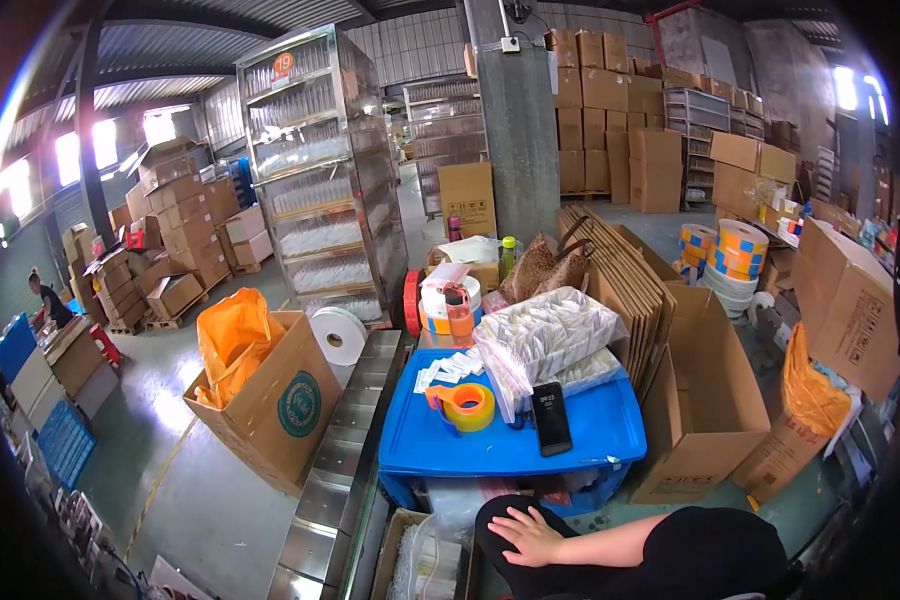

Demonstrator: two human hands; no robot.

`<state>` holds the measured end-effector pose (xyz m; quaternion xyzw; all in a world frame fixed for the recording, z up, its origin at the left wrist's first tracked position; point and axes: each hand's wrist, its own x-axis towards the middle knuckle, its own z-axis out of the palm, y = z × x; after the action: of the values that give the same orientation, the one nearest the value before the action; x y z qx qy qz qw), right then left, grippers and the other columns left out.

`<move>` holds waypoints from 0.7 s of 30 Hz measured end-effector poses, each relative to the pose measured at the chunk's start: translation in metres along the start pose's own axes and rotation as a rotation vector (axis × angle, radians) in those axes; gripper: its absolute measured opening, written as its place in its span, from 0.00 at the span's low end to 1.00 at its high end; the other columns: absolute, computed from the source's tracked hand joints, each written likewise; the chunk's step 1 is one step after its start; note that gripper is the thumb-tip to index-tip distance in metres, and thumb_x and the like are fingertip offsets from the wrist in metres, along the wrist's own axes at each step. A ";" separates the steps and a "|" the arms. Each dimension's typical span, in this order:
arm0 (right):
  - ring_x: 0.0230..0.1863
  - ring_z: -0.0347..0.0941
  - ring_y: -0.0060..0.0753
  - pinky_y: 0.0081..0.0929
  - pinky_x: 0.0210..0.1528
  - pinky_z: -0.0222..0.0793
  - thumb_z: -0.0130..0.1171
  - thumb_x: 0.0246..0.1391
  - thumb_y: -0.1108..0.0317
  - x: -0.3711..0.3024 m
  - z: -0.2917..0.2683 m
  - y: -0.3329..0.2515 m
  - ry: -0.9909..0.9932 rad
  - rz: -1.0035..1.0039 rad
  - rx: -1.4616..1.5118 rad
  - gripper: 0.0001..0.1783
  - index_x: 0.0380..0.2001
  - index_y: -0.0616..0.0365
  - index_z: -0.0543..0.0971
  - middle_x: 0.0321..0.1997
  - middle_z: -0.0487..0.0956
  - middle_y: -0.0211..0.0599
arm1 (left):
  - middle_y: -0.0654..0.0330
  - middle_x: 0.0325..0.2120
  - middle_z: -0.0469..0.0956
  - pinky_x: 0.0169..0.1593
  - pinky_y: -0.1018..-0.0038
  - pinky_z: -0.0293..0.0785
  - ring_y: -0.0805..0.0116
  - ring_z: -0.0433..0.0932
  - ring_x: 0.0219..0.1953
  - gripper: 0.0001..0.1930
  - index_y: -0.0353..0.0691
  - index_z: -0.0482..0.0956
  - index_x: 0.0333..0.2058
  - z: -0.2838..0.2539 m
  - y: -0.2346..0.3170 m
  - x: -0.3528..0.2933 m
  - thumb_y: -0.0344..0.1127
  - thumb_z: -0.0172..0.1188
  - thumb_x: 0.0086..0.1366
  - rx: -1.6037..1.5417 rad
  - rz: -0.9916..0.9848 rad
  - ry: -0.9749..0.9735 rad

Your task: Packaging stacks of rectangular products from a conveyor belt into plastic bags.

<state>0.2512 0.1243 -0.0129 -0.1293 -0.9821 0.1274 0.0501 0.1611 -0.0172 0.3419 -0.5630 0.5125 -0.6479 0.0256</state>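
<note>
My right hand (526, 538) lies palm down with spread fingers on my black-trousered knee (500, 572) and holds nothing. Its bare forearm comes in from the right. Out of the picture is my left hand. Just beyond the knee stands a blue lidded plastic bin (490, 456). On its lid are a black phone (550, 420), a roll of yellow tape (468, 408) in an orange holder, scattered small white packets (450, 370) and a clear bag of many thin packets (555, 335).
A metal conveyor (320, 500) runs along the bin's left, beside a carton (270, 400) holding an orange bag. An open carton (705, 400) and flattened cardboard (620, 300) stand at the right. Behind are a tall rack (315, 170) and a grey pillar (520, 140).
</note>
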 end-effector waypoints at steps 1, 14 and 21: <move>0.68 0.42 0.47 0.59 0.62 0.38 0.49 0.51 0.50 -0.001 0.000 0.000 -0.001 -0.001 0.002 0.38 0.64 0.40 0.49 0.67 0.51 0.33 | 0.58 0.09 0.67 0.15 0.71 0.65 0.67 0.65 0.08 0.21 0.40 0.57 0.52 0.001 -0.002 0.000 0.41 0.47 0.64 0.004 0.018 -0.004; 0.68 0.41 0.49 0.58 0.63 0.35 0.50 0.50 0.49 0.000 -0.005 -0.002 -0.007 -0.006 0.040 0.38 0.62 0.44 0.53 0.66 0.53 0.34 | 0.58 0.09 0.67 0.15 0.71 0.66 0.67 0.66 0.08 0.20 0.40 0.58 0.51 0.036 0.016 0.020 0.41 0.47 0.64 0.148 0.209 -0.071; 0.67 0.42 0.49 0.58 0.63 0.37 0.51 0.49 0.49 -0.001 -0.007 -0.001 0.019 -0.005 0.031 0.37 0.62 0.45 0.54 0.65 0.54 0.33 | 0.57 0.09 0.66 0.16 0.70 0.67 0.66 0.66 0.08 0.08 0.41 0.62 0.38 0.050 0.063 0.046 0.36 0.44 0.65 0.468 -1.095 0.215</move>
<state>0.2532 0.1249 -0.0058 -0.1272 -0.9799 0.1411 0.0617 0.1481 -0.1068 0.3223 -0.6559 -0.0084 -0.7156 -0.2402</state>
